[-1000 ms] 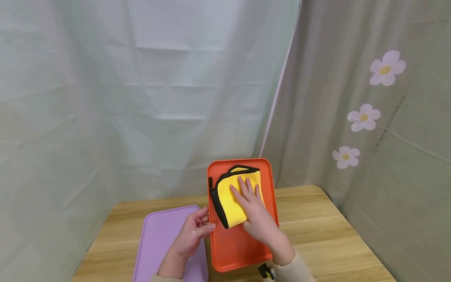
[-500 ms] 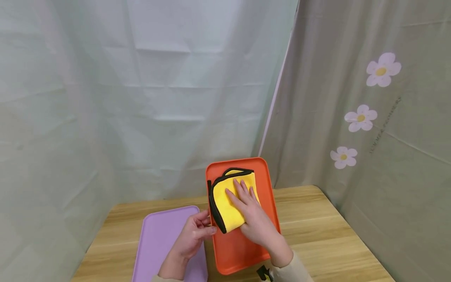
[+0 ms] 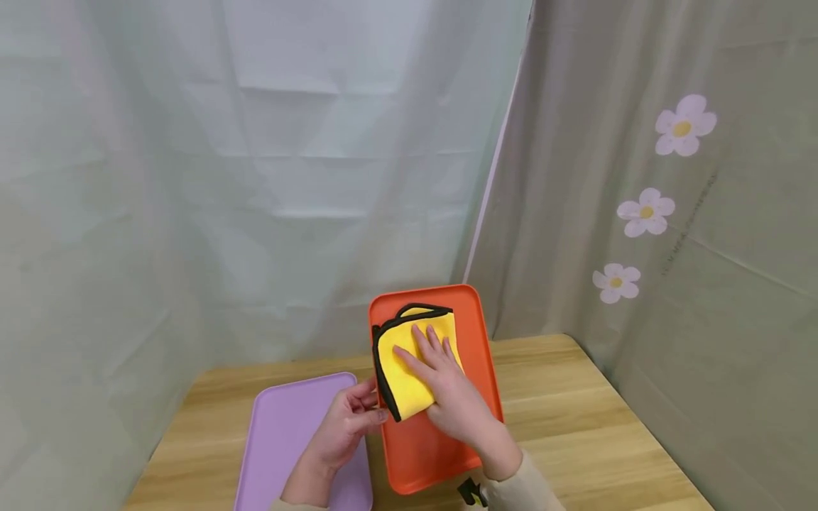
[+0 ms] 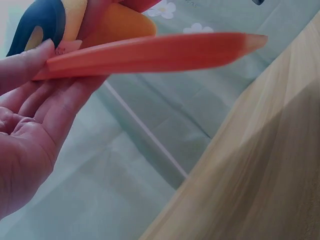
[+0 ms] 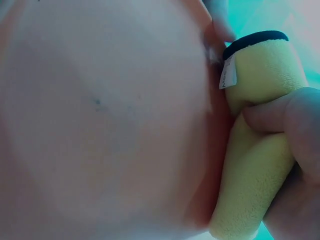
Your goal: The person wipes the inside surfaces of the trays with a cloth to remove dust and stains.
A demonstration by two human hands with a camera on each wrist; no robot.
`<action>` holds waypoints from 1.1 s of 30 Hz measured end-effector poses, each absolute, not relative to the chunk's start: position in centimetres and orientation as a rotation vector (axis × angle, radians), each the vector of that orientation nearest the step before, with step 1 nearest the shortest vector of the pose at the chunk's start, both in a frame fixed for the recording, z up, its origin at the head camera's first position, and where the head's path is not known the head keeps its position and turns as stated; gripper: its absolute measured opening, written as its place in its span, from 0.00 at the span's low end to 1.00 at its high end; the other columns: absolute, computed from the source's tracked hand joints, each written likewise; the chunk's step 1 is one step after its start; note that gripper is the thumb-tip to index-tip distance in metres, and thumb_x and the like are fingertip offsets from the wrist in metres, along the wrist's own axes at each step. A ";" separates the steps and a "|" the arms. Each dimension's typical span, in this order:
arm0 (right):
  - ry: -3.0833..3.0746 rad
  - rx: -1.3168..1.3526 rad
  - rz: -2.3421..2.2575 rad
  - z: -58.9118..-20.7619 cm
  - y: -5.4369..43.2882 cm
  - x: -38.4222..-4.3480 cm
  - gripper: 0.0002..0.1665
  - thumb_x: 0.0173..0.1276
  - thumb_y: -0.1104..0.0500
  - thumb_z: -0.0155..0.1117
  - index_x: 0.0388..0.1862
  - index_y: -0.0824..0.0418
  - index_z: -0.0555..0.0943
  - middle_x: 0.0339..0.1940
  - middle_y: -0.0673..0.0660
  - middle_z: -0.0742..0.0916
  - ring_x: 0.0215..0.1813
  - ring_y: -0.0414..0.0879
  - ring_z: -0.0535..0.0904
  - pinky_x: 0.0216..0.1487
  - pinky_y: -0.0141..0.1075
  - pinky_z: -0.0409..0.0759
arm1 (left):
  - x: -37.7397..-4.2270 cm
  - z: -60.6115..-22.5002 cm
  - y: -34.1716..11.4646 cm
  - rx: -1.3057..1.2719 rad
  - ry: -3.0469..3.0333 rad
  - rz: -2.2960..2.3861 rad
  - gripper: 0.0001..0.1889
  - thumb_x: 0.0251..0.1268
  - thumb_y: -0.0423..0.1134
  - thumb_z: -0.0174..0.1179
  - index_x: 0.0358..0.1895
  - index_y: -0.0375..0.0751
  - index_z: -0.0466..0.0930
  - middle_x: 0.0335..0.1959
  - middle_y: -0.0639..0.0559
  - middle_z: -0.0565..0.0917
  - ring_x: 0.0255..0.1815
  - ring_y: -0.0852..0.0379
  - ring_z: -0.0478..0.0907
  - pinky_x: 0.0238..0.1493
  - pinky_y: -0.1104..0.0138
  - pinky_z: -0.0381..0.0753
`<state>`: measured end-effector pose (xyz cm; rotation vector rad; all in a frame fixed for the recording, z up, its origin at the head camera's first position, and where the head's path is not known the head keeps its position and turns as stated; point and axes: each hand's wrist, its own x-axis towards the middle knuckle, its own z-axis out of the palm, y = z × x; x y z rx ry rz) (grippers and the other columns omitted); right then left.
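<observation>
An orange tray is held up at a tilt, its lower edge above the table. My left hand grips its left rim, thumb over the front and fingers behind, as the left wrist view shows. On the tray's inner face lies a folded yellow cleaning cloth with black edging. Spread fingers of my right hand press the cloth to the tray. The right wrist view shows the thumb digging into the fold of the cloth. There a white tag sticks out.
A purple tray lies on the wooden table at the left, partly behind my left forearm. Beside my right cuff is a small black and yellow object, mostly hidden. Pale curtains stand behind and at the sides.
My right hand has slid the cloth slightly left and down across the orange tray. The left hand keeps its grip on the rim. The head view has shifted a little.
</observation>
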<state>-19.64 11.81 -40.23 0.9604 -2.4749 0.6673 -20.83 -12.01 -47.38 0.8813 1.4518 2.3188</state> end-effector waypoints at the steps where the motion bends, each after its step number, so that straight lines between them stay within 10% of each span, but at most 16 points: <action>1: -2.480 0.975 0.656 -40.3 11.6 -19.6 0.63 0.53 0.86 0.58 0.85 0.45 0.68 0.90 0.56 0.56 0.89 0.59 0.44 0.83 0.66 0.48 | -20.8 -47.4 -12.0 0.874 1.465 2.319 0.30 0.70 0.17 0.56 0.69 0.49 0.82 0.54 0.47 0.91 0.51 0.55 0.90 0.48 0.62 0.89; 33: -2.496 0.906 0.432 -40.8 11.0 -18.8 0.60 0.52 0.87 0.64 0.85 0.61 0.65 0.87 0.54 0.64 0.87 0.53 0.53 0.83 0.50 0.57 | -20.6 -47.5 -12.4 0.873 1.541 2.305 0.28 0.72 0.19 0.56 0.74 0.36 0.76 0.54 0.46 0.91 0.49 0.55 0.90 0.46 0.62 0.90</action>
